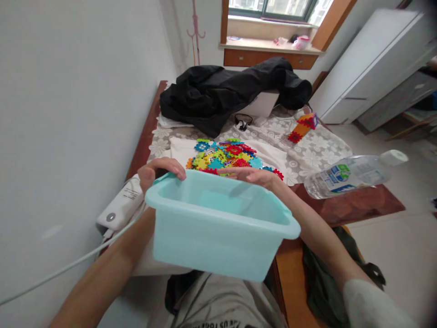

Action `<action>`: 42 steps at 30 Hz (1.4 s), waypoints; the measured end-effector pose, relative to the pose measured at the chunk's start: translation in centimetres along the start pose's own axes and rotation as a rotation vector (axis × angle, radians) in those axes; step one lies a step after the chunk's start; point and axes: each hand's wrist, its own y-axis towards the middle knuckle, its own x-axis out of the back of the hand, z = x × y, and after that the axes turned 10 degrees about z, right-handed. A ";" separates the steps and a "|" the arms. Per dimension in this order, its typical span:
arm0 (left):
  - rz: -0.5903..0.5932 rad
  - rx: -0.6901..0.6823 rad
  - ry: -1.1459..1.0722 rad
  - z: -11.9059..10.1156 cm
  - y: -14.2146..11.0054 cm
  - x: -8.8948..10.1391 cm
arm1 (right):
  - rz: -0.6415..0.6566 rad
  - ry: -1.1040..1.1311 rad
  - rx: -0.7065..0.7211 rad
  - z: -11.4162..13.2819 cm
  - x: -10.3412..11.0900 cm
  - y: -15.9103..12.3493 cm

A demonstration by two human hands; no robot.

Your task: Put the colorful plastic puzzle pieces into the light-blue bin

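Bin: I held a pale blue plastic bin up in front of me, above my lap and at the near edge of the table; it sat between my two hands, tipped so its open top faced me, and it looked empty inside.
Left hand: my left hand gripped the bin's far left corner, fingers curled over the rim and the thumb on the outer side.
Right hand: my right hand lay along the far rim toward the right, fingers stretched flat over the edge and pressing on it, the forearm running down the bin's right side.
Toy pieces: a heap of bright interlocking plastic pieces lay on a white cloth just beyond the bin, right behind my fingers.
Built stack: a small stack of joined pieces stood further back on the right, well apart from my hands.
Bottle: a clear water bottle lay on its side at the table's right edge, near my right forearm.
Power bank: a white power bank with its cable lay by the wall, just beside my left wrist.
Jacket: a black jacket was bunched at the table's far end, under the window.
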 end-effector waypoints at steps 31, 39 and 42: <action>0.634 0.934 -0.622 -0.5 -1.0 -2.5 | -0.598 -1.070 0.398 2.5 1.8 -1.7; 0.378 0.804 -0.352 1.3 -0.5 -0.9 | -0.327 -1.529 -0.125 4.2 2.2 2.3; 0.314 0.771 -0.339 0.7 0.0 -0.8 | -0.288 -1.486 -0.202 5.6 2.3 3.2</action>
